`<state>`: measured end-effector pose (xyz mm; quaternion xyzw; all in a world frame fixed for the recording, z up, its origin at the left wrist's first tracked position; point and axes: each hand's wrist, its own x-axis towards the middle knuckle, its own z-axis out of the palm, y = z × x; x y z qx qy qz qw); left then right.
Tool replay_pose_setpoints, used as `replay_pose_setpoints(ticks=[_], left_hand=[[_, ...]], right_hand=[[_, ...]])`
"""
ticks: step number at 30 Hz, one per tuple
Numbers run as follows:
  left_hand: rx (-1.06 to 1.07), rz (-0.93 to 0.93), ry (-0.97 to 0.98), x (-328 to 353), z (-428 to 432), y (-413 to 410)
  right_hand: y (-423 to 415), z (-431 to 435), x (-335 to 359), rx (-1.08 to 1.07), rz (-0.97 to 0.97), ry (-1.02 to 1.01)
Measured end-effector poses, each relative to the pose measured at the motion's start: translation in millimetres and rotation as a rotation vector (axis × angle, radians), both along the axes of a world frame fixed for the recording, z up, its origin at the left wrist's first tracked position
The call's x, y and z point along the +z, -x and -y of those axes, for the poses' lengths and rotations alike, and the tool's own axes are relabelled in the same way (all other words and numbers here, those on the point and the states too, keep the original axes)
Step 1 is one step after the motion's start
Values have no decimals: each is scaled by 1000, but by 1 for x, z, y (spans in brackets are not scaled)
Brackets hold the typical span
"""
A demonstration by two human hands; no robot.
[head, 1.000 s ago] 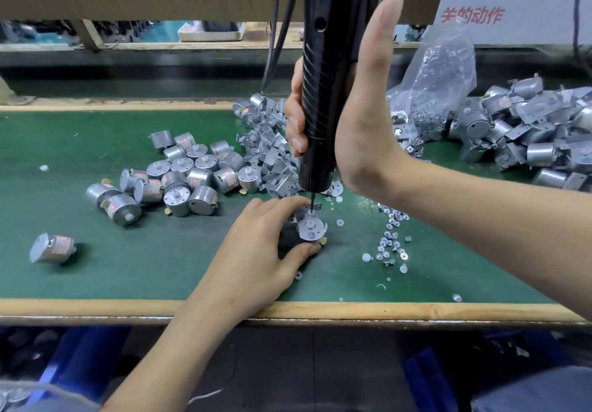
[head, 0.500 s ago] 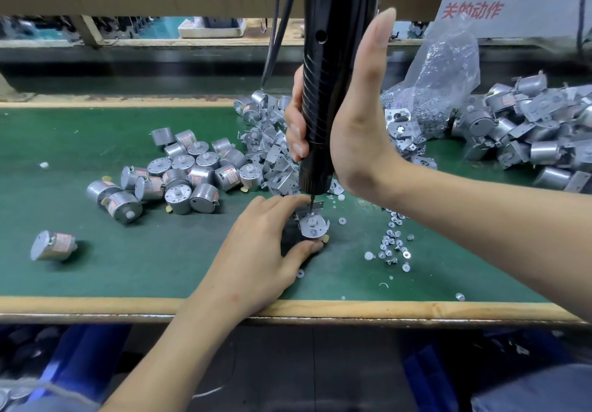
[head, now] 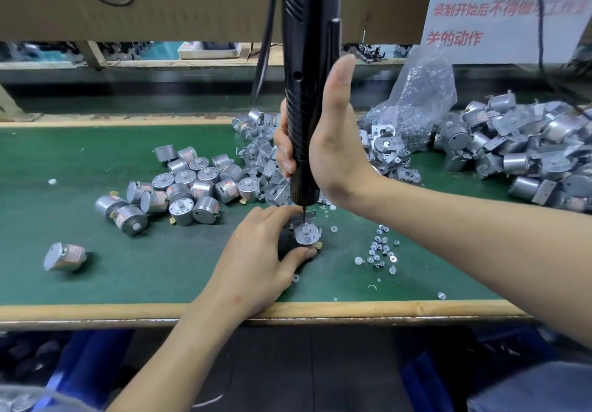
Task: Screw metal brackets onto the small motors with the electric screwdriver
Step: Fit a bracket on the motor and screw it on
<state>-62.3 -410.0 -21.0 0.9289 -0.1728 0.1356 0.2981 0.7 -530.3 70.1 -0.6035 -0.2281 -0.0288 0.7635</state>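
One small motor [head: 311,244] stands on the green table [head: 128,277], near the front edge, with one metal bracket [head: 305,233] lying on its top. The left hand [head: 256,261] pinches this motor between thumb and forefinger. One black electric screwdriver [head: 307,91] stands upright above it, and its bit meets the far side of the bracket. The right hand [head: 333,146] is wrapped around the screwdriver body, with the thumb straight up along it.

Just to the right lie small screws [head: 381,251], too many and too small to count. To the left are about twenty bare motors [head: 185,187] in a cluster, and one lone motor [head: 64,256] lies apart on its side. Behind are loose brackets [head: 266,171], one plastic bag [head: 416,101] and a heap [head: 528,155] of bracketed motors.
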Motion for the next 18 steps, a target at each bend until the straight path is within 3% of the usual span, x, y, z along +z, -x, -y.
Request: replay_pose_setpoints(ticks=[10, 14, 18], left_hand=[[14, -31, 1, 9, 5, 4], [-8, -68, 3, 17, 6, 6], [-49, -39, 70, 19, 20, 19]], right_hand=[[8, 12, -1, -214, 17, 74], [30, 34, -9, -374, -23, 528], [60, 73, -19, -269, -182, 930]])
